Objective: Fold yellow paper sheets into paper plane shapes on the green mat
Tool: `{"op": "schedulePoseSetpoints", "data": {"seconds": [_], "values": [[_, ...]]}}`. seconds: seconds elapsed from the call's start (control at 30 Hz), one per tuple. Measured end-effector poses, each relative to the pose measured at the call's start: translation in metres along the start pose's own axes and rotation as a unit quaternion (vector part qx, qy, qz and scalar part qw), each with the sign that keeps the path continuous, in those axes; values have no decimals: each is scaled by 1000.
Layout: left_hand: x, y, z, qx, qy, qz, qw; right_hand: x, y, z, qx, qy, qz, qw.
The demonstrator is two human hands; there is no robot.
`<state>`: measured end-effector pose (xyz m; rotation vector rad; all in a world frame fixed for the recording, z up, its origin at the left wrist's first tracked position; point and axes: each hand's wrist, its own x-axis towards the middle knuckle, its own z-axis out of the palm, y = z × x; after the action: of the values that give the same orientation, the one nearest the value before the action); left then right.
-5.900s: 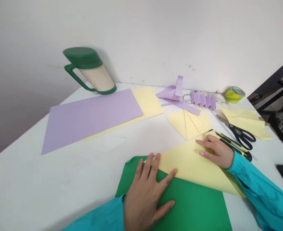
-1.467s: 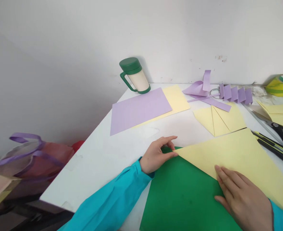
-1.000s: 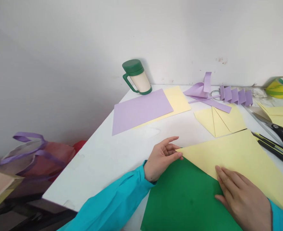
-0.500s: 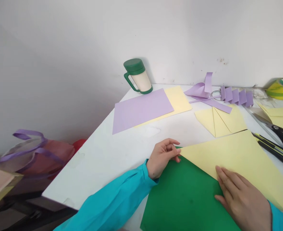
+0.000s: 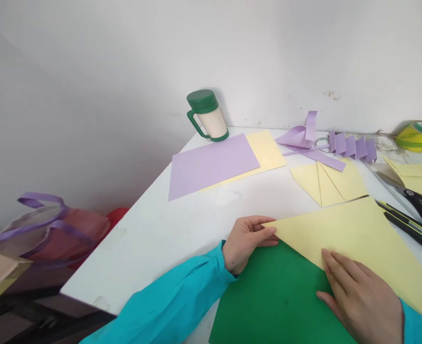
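Note:
A yellow paper sheet (image 5: 343, 224) lies across the top of a green sheet (image 5: 278, 291), its slanted edge running down to the right. My left hand (image 5: 248, 239) pinches the sheet's pointed left corner between thumb and fingers, over the far corner of the green sheet. Flat on the yellow sheet's slanted edge rests my right hand (image 5: 364, 296), fingers stretched out together and thumb apart on the green. Beyond the yellow sheet lies a creased piece of yellow paper (image 5: 306, 184). The yellow sheet's right end is partly hidden behind my right hand and sleeve.
Black scissors (image 5: 420, 198) and a yellow-black utility knife (image 5: 411, 227) lie at right, below a tape roll (image 5: 416, 136). Folded purple strips (image 5: 354, 144) sit near the wall. A purple sheet (image 5: 214, 162) lies before a green-lidded mug (image 5: 211, 119). A bag (image 5: 78, 229) stands left of the table.
My view has swung left since the earliest frame. My left hand went from lying flat to pinching the yellow corner, lately shifting slightly right. My right hand came down to the slanted edge and stays there.

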<state>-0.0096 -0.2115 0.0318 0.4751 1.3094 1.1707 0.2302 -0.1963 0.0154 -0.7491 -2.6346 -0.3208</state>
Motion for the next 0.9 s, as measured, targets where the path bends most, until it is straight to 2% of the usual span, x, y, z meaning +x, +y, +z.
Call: {"op": "schedulePoseSetpoints", "data": {"seconds": [0.2, 0.37, 0.47, 0.53, 0.6, 0.67, 0.73, 0.9], "values": [[-5, -1, 6, -41, -8, -10, 999, 9, 14, -3, 37, -2, -22, 999], [-5, -2, 6, -8, 15, 81, 997, 28, 26, -21, 89, -45, -28, 995], [-6, -3, 6, 23, 16, 119, 992, 52, 20, -29, 93, -22, -27, 995], [-7, -2, 7, 37, 2, 129, 991, 72, 14, -24, 121, 8, -26, 992], [-9, -2, 7, 47, -16, 137, 989, 91, 10, -13, 172, 8, -31, 985], [-10, -1, 7, 46, -28, 137, 989, 107, 10, 0, 224, -15, -8, 974], [-11, 1, 6, 33, -33, 126, 991, 115, 15, 9, 273, -64, 14, 960], [-11, 2, 4, 10, -59, 118, 991, 120, 27, 13, 371, -96, 59, 922]]}}
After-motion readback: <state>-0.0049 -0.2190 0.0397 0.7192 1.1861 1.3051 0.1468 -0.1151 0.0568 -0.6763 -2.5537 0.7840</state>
